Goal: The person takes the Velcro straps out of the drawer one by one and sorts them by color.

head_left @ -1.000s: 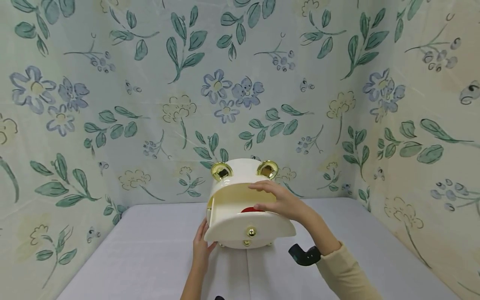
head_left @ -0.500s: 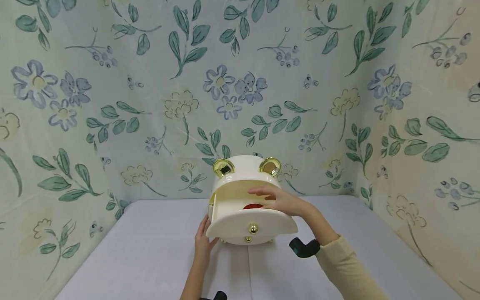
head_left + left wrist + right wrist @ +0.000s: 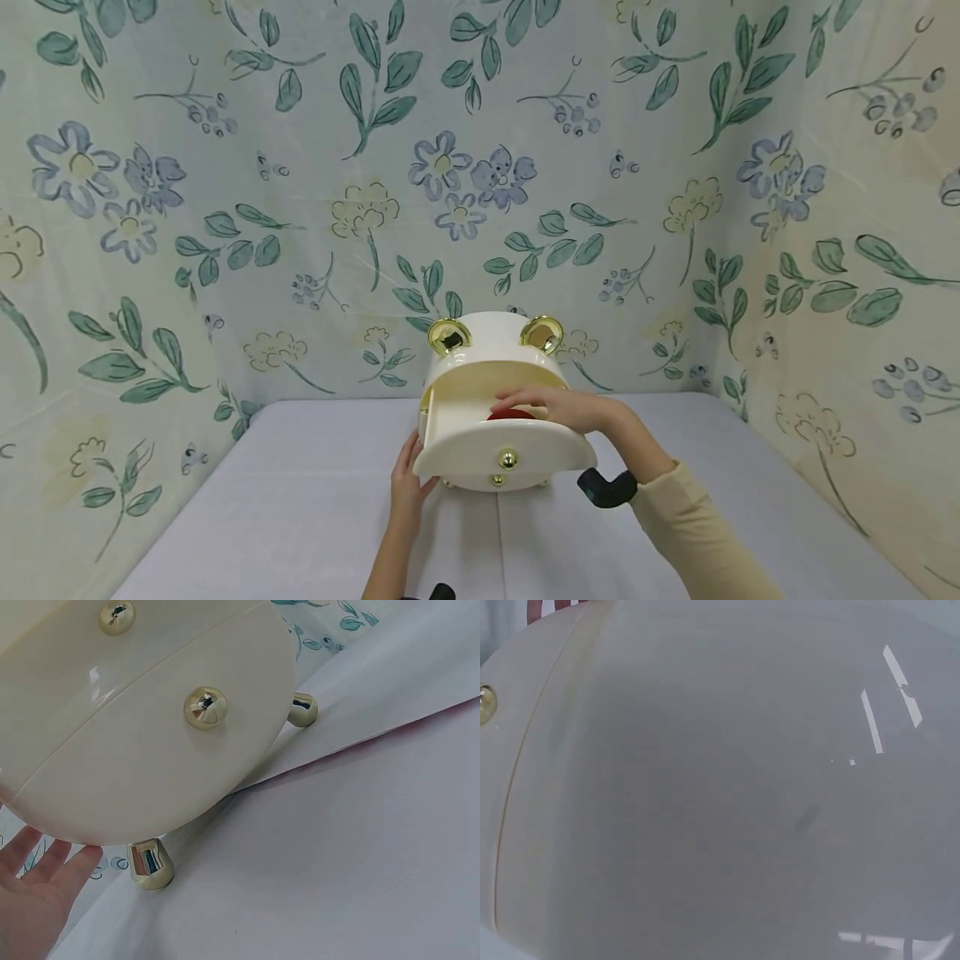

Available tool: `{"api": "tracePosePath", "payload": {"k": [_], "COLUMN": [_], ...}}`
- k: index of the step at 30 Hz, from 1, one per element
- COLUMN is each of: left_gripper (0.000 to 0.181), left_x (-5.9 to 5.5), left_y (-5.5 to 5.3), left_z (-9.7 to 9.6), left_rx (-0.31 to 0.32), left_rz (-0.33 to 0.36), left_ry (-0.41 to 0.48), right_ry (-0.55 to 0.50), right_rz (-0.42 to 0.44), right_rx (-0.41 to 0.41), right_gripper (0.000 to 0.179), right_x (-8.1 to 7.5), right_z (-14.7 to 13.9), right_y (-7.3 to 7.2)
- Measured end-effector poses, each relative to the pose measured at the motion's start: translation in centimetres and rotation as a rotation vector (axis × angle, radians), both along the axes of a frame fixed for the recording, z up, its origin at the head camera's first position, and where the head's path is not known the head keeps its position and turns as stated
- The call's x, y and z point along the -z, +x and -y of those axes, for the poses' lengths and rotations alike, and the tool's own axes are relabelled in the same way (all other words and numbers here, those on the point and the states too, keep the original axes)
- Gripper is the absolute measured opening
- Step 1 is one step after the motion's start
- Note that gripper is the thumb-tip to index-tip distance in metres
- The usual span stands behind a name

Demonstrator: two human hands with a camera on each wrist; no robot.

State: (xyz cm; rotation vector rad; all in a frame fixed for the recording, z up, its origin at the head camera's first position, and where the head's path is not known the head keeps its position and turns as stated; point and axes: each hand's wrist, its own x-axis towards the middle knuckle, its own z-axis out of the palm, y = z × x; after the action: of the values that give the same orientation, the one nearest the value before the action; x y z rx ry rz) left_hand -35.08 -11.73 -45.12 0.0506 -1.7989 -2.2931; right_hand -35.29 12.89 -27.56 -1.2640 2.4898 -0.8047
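Cloth (image 3: 300, 517) in pale lilac covers the work surface, with a seam (image 3: 501, 550) running from the box toward the near side. Curtains (image 3: 360, 192) printed with green leaves and blue flowers rise behind and on both sides. The cloth's far edge meets the back curtain, and its side edges slant outward toward the near side. Near the far edge, about midway across, stands a white frog-shaped box (image 3: 487, 332) with gold eyes (image 3: 449, 336) and gold feet (image 3: 152, 866). Its upper drawer (image 3: 457, 454) is pulled out at the front, leaving a gap above the rounded rim. Through this gap the right hand (image 3: 562, 407) reaches over a red thing (image 3: 512, 414) in the drawer; I cannot tell whether the fingers grip it. The left hand (image 3: 407, 492) rests, fingers extended and slightly apart, against the box's lower left side. Wide stretches of cloth lie between the box and either side edge, the right one crossed by the sleeved forearm (image 3: 697, 533).
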Motion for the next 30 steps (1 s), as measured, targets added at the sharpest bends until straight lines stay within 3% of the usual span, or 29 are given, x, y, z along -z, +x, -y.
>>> {"api": "tracePosePath", "payload": {"k": [9, 20, 30], "left_gripper": [0.066, 0.064, 0.062], "left_x": [0.21, -0.12, -0.05], "left_y": [-0.08, 0.09, 0.27], "left_z": [-0.03, 0.04, 0.04], "left_rx": [0.005, 0.01, 0.004], "left_rz": [0.017, 0.001, 0.008], "left_ry": [0.015, 0.008, -0.01], "right_ry": [-0.005, -0.056, -0.05], "right_rz": [0.081, 0.092, 0.042], "right_rx": [-0.037, 0.025, 0.053], "right_gripper": [0.036, 0.036, 0.037], "right_x": [-0.11, 0.19, 0.33], "right_z": [0.0, 0.24, 0.39], "right_y": [0.1, -0.22, 0.01]}}
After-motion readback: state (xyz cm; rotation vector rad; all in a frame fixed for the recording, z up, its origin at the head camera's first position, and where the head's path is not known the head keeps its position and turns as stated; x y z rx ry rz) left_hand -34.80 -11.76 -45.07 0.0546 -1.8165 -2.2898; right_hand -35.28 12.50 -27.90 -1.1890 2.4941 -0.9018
